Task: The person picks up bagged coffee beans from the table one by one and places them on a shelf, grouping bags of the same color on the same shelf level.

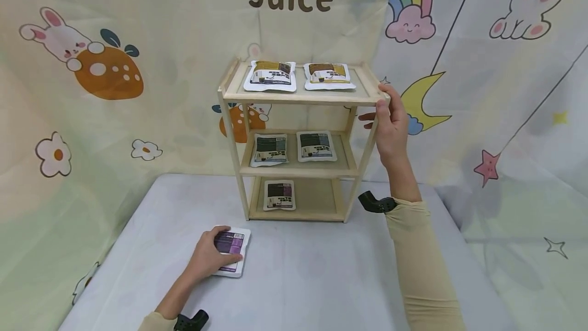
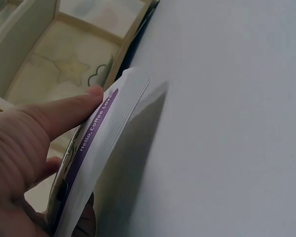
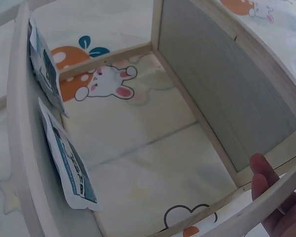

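My left hand [image 1: 205, 255] pinches a white coffee pouch [image 1: 231, 243] with a purple label between thumb and fingers, low over the white tabletop. In the left wrist view the pouch [image 2: 106, 133] stands tilted on edge, with "Hello, Coffee" legible. My right hand [image 1: 393, 129] grips the top right corner of a three-tier wooden shelf [image 1: 298, 172]. From the right wrist, fingertips [image 3: 259, 183] show curled over the frame. Two gold-labelled pouches [image 1: 273, 76] lie on the top tier, two teal-labelled pouches [image 1: 270, 150] on the middle one. A purple-labelled pouch [image 1: 279, 195] lies left on the bottom tier.
The shelf stands at the back of a table [image 1: 294, 275] covered in white cloth. Behind hangs a cartoon-printed curtain [image 1: 184, 65] with the word "Juice" above the shelf. Black wrist cameras [image 1: 376, 202] sit on both wrists.
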Motion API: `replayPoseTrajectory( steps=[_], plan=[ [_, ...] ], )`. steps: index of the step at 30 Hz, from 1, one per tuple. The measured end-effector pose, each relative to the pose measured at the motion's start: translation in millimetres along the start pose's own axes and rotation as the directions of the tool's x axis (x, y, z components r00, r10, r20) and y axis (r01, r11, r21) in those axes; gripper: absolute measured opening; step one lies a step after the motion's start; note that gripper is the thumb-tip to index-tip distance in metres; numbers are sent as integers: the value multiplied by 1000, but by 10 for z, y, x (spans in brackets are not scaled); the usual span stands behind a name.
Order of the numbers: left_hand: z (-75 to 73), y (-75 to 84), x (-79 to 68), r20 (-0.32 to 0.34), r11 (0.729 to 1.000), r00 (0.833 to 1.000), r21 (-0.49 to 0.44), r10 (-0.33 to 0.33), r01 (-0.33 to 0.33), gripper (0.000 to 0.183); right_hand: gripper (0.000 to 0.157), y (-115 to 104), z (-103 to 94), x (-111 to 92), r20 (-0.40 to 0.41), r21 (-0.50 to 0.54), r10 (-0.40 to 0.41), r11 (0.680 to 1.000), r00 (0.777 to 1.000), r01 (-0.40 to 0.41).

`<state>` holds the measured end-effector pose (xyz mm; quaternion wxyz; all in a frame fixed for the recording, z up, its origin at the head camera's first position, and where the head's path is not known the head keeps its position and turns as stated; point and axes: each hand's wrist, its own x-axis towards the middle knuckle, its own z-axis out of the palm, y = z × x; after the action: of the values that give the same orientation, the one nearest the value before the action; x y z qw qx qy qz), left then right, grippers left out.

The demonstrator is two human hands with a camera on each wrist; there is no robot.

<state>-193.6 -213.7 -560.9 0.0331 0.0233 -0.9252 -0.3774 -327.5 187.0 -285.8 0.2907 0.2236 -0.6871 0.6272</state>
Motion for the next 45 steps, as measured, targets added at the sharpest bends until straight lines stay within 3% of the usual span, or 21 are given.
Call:
replayPoseTrajectory(
  steps=[13,22,28,39,45],
  plan=[
    [179,741,189,36,989,999,-142,38,-33,87,39,-16,16,63,12,48,-22,999,1000,21],
    [633,1113,418,56,979,992,-178,112,-100,88,39,1,1,21,13,13,-8,1000,1000,7],
    [801,1365,683,43,978,992,-182,116,-106,86,39,-5,21,53,21,9,-7,1000,1000,7],
    [1053,1668,1026,38,966,988,-223,146,-134,80,39,0,1,43,22,25,6,1000,1000,-6],
    [1163,1757,1145,65,977,993,-193,101,-86,81,40,22,-16,13,13,-2,14,1000,1000,-14]
  ],
)
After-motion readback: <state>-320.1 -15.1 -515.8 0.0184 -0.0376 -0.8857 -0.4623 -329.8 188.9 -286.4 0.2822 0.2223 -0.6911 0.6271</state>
